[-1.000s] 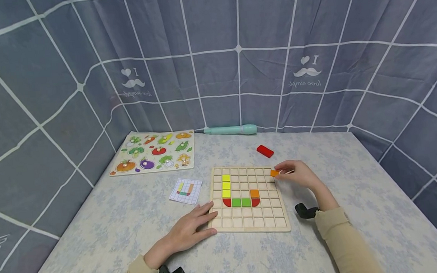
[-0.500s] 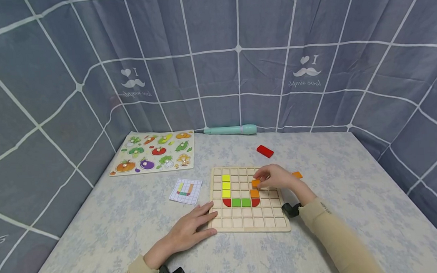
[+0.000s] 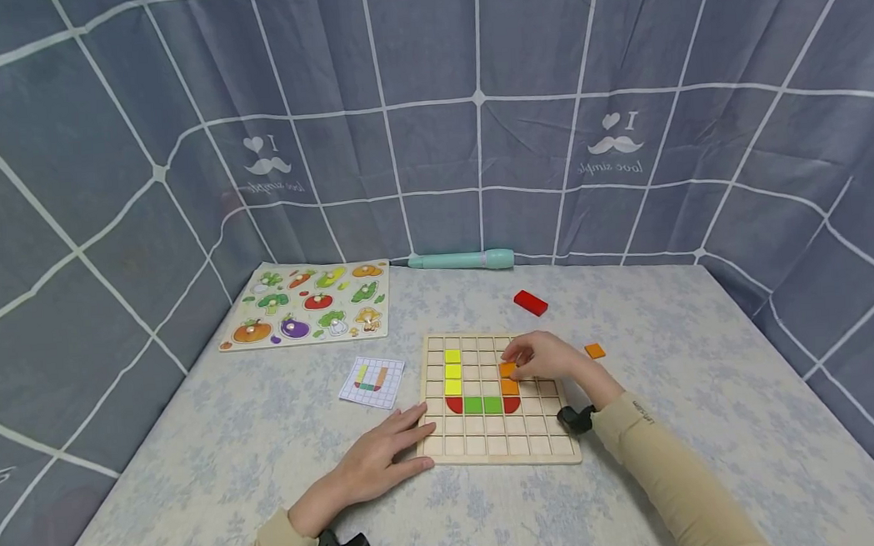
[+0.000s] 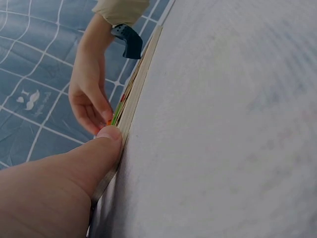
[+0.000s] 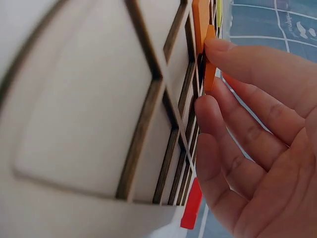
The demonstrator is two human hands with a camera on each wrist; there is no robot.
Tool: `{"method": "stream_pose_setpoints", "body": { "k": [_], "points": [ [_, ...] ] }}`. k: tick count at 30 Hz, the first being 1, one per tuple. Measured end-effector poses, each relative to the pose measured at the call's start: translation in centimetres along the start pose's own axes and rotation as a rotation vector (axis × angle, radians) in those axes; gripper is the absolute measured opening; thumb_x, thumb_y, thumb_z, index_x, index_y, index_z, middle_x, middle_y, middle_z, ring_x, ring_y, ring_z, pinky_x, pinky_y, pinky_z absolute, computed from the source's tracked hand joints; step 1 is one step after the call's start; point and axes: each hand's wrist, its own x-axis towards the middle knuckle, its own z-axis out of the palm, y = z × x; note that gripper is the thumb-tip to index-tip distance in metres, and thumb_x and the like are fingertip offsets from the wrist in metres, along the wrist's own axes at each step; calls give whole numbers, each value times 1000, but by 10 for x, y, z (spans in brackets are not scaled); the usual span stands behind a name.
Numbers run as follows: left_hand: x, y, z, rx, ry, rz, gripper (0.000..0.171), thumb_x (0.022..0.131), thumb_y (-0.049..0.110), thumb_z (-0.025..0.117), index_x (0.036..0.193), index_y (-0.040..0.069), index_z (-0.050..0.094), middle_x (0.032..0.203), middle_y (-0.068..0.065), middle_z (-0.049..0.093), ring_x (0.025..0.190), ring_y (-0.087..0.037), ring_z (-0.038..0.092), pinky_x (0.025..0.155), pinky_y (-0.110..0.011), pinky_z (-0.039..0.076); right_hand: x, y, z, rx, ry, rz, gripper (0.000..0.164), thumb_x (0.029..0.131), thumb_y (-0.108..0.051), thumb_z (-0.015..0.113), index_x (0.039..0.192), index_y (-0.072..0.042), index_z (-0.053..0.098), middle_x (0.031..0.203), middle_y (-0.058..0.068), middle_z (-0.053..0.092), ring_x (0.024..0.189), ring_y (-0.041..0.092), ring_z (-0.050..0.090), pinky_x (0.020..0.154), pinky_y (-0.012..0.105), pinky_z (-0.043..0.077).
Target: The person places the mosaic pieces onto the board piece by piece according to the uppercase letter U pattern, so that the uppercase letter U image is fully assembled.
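Observation:
My right hand (image 3: 545,355) pinches an orange square tile (image 5: 211,59) between thumb and fingers at the wooden grid board (image 3: 485,448). In the right wrist view that tile stands tilted beside another orange tile (image 5: 199,22) on the board. My left hand (image 3: 373,461) rests on the board's left edge, fingers extended; its thumb (image 4: 106,139) lies along the rim in the left wrist view. Yellow tiles (image 3: 453,371) form a column on the grid, with green tiles (image 3: 483,405) and red rounded corner tiles (image 3: 455,405) along the bottom of a U shape.
A loose orange tile (image 3: 595,351) lies right of the board, and a red block (image 3: 531,303) behind it. A printed pattern card (image 3: 372,382) is at the left. Farther back are a vegetable puzzle board (image 3: 304,304) and a turquoise pen-shaped object (image 3: 460,261) by the curtain.
My right hand has moved left from the board's right edge to the orange column, carrying the orange tile, then lowered it there. A loose orange tile came into sight. The left hand stayed put.

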Motion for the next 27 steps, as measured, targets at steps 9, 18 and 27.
{"method": "stream_pose_setpoints", "body": {
  "k": [9,18,27],
  "points": [
    [0,0,0,10,-3,3,57,92,45,57,135,8,53,150,-6,32,138,-21,28,115,-38,21,0,-3,4,7,-1,32,21,83,-14,73,103,-10,69,93,-1,64,80,15,55,71,29,50],
    [-1,0,0,0,-12,0,57,92,45,55,136,9,52,150,-6,32,138,-21,27,115,-39,21,-6,5,-4,62,48,0,29,84,-19,73,109,-7,67,102,4,65,89,19,59,77,34,53],
    [0,1,0,9,-4,2,56,92,44,56,135,8,53,150,-7,32,138,-22,28,115,-39,21,-23,16,-27,163,232,41,39,88,-22,67,120,0,61,113,14,62,99,29,58,85,44,51]
  ]
}}
